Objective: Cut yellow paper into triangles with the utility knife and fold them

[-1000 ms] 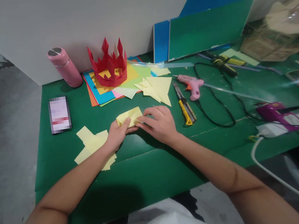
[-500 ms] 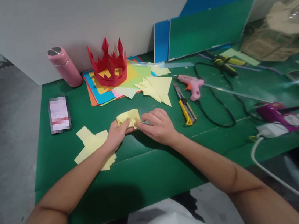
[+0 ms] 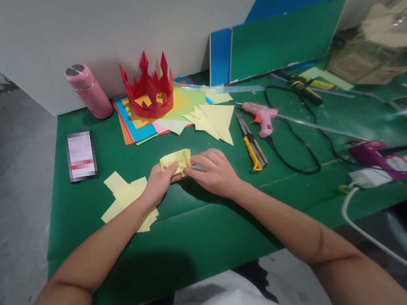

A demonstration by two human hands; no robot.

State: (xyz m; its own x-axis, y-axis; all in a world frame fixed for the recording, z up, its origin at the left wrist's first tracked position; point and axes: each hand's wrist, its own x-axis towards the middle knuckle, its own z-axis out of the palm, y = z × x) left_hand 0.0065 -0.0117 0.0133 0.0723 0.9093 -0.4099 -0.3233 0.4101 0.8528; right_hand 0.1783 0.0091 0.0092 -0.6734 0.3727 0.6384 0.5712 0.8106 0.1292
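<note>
A pale yellow folded paper piece [image 3: 176,159] rests on the green table [image 3: 200,234] between both hands. My left hand [image 3: 160,184] pinches its left side with thumb and fingers. My right hand [image 3: 214,172] pinches its right edge with the fingertips, the other fingers curled. Loose yellow paper pieces [image 3: 126,198] lie just left of my left wrist. Several folded yellow triangles [image 3: 217,117] lie beyond my right hand.
A red paper crown [image 3: 149,89] stands on a stack of coloured sheets [image 3: 134,122]. Around are a pink bottle [image 3: 89,91], a phone [image 3: 81,155], a yellow utility knife [image 3: 252,143], a pink glue gun [image 3: 262,116] with black cord, a purple tool [image 3: 374,155], and green and blue boards [image 3: 278,41].
The yellow piece has become narrower and more bunched as my right fingers moved left along it. My left hand has stayed in place.
</note>
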